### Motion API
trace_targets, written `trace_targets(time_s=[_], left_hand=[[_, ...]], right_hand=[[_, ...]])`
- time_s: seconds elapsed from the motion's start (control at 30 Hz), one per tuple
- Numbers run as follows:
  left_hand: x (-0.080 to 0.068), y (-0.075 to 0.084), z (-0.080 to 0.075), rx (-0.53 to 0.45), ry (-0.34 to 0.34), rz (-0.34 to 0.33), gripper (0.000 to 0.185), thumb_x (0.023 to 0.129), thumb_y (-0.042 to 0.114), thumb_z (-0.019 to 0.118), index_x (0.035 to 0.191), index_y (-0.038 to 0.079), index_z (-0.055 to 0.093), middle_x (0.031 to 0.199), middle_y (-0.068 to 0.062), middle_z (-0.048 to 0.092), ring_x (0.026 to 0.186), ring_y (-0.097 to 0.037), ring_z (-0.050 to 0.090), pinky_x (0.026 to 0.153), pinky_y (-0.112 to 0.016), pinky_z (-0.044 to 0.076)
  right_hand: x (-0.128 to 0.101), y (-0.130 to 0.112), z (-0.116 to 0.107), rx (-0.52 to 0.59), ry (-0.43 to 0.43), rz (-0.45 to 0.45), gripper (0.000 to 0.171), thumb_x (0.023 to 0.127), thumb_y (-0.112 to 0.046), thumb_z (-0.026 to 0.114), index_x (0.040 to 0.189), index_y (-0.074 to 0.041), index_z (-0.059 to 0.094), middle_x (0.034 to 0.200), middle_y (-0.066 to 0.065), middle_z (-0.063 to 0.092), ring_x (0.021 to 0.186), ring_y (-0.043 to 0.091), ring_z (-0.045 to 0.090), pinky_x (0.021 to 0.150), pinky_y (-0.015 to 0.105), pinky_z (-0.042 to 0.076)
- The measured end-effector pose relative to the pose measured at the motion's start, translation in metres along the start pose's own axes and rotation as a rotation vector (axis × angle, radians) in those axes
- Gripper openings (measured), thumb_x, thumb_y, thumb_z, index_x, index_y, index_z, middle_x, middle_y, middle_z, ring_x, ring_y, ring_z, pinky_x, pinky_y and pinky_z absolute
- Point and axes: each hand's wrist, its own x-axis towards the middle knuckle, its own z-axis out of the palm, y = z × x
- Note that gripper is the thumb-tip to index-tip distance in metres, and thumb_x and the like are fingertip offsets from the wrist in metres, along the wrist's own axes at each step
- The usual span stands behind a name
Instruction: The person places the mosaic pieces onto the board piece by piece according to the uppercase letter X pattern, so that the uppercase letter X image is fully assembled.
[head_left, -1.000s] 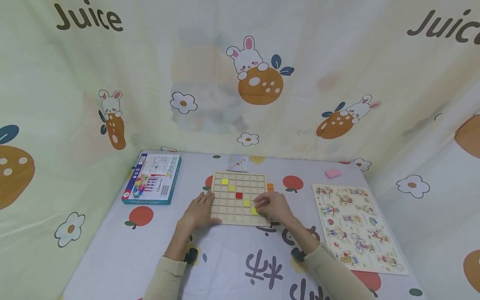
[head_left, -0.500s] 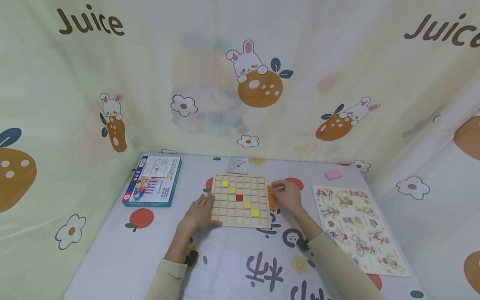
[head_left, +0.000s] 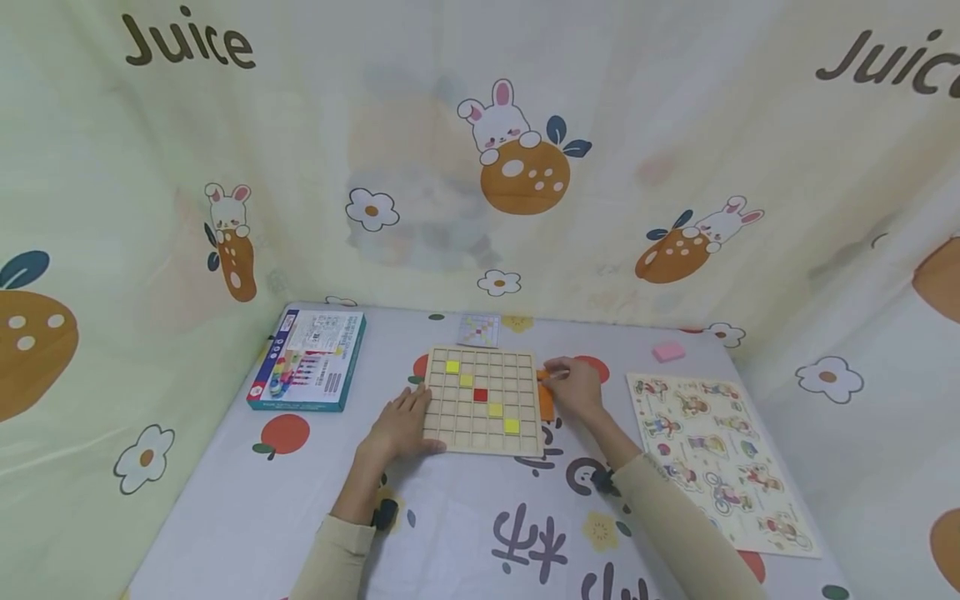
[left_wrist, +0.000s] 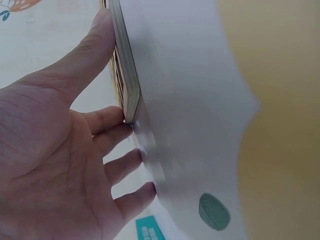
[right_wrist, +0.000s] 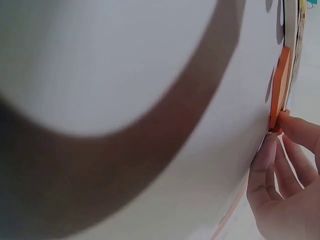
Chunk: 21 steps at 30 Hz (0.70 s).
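Observation:
A square wooden grid board lies on the table, with yellow tiles and one red tile along a diagonal. My left hand rests at its left side; in the left wrist view the thumb touches the board's edge and the fingers are spread by the corner. Against the right side lies a flat orange piece. My right hand pinches at its far end, where a smaller orange part shows between thumb and finger in the right wrist view. The fingertips partly cover it.
Behind the board lies a small pattern card. A boxed set sits at the back left. On the right are a picture sheet and a pink block. A printed curtain closes the back.
My right hand has left the lowest yellow tile on the board and moved right to the orange piece, where the fingertips now pinch its far end. The left hand has stayed in place.

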Motion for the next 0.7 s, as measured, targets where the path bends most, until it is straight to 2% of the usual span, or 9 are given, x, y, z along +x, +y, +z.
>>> trace_targets(time_s=[0.3, 0.53, 0.7], left_hand=[[0.001, -0.003, 0.005, -0.016, 0.011, 0.01, 0.101, 0.088, 0.047, 0.083, 0.161, -0.001, 0.032, 0.169, -0.021, 0.028, 0.157, -0.043, 0.022, 0.126, -0.061, 0.023], [0.005, -0.006, 0.01, 0.013, 0.01, -0.012, 0.103, 0.088, 0.047, 0.082, 0.164, 0.002, 0.028, 0.171, -0.017, 0.024, 0.159, -0.039, 0.018, 0.127, -0.058, 0.02], [0.003, -0.004, 0.005, -0.004, -0.001, -0.004, 0.102, 0.087, 0.047, 0.083, 0.162, 0.001, 0.031, 0.17, -0.018, 0.026, 0.158, -0.041, 0.019, 0.126, -0.059, 0.021]], right_hand=[[0.004, 0.001, -0.002, 0.05, 0.008, 0.021, 0.039, 0.086, -0.013, 0.086, 0.123, -0.01, 0.074, 0.115, 0.009, 0.074, 0.101, 0.026, 0.072, 0.089, 0.042, 0.06], [0.005, -0.008, 0.005, 0.116, 0.014, 0.011, 0.039, 0.083, -0.011, 0.088, 0.12, -0.013, 0.076, 0.116, 0.007, 0.075, 0.101, 0.024, 0.073, 0.084, 0.038, 0.062], [0.006, -0.016, 0.015, 0.147, -0.001, 0.027, 0.039, 0.081, -0.013, 0.088, 0.118, -0.016, 0.077, 0.115, 0.004, 0.075, 0.1, 0.023, 0.073, 0.082, 0.036, 0.062]])
